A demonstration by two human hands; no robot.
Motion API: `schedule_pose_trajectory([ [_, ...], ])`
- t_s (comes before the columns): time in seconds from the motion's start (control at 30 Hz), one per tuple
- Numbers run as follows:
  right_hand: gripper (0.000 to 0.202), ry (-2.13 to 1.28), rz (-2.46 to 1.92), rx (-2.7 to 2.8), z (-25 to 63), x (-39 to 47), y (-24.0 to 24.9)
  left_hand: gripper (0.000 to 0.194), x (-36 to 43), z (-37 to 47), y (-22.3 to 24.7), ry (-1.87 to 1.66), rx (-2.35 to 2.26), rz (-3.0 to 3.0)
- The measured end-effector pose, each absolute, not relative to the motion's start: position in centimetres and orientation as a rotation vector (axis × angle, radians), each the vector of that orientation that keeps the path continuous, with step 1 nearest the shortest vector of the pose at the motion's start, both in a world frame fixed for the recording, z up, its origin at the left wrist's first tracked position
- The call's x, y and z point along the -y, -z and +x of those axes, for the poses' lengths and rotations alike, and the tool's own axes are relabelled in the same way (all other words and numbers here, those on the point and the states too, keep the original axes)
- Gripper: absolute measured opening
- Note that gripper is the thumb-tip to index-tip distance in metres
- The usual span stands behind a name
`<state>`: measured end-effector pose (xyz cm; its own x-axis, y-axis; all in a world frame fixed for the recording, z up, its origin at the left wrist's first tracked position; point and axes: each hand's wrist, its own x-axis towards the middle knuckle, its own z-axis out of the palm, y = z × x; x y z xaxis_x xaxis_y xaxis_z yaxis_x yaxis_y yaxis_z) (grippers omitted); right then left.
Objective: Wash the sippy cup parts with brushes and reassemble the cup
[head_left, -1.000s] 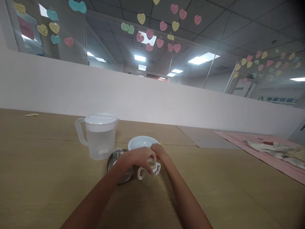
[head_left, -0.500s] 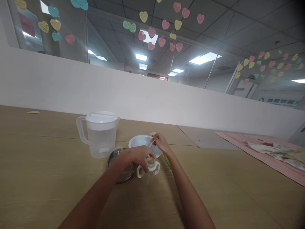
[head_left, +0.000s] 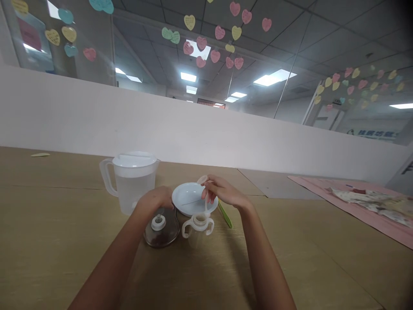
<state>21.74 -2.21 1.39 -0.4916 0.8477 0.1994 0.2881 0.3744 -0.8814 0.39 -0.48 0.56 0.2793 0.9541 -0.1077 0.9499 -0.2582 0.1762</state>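
Observation:
A clear baby bottle point(head_left: 197, 237) with a white two-handled collar stands upright on the table, its mouth uncovered. My right hand point(head_left: 222, 191) is above and behind it, pinching a small clear round-ended piece point(head_left: 202, 179); a thin pale stem runs down from the fingers towards the bottle mouth. My left hand point(head_left: 156, 200) hangs curled over the dark round tray point(head_left: 164, 239); its fingertips are partly hidden, and a clear edge shows beneath the palm. On that tray sits a white bottle ring with a clear teat point(head_left: 158, 222). Behind the bottle is a white bowl point(head_left: 185, 191).
A lidded clear pitcher point(head_left: 134, 181) of water stands at left, close to my left hand. Right of the bowl lies a green strip-like item point(head_left: 226, 215). Farther right, a pink cloth point(head_left: 309, 189) bears crumpled whitish material. A white wall point(head_left: 193, 133) borders the table's back.
My left hand has left the bottle and moved left over the tray, uncovering the ring and teat. My right hand keeps its piece near the bottle mouth, the wrist turned outward.

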Motion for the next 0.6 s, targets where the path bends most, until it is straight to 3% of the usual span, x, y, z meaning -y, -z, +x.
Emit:
schedule_pose_trajectory([
  [0.13, 0.023, -1.158, -0.991, 2.05, 21.3, 2.4, -1.1, 0.01, 0.3, 1.2, 0.6, -0.006, -1.86, 2.315],
  [0.4, 0.026, -1.155, -0.947, 2.037, 21.8, 2.1, -1.0, 0.014, -1.0, 1.0, 3.1, 0.17, -1.999, 2.255],
  [0.6, 0.019, -1.095, -0.913, 2.046, 21.9, 1.9, -0.9, 0.011, -0.6, 0.3, 2.0, 0.125, -1.974, 2.3],
])
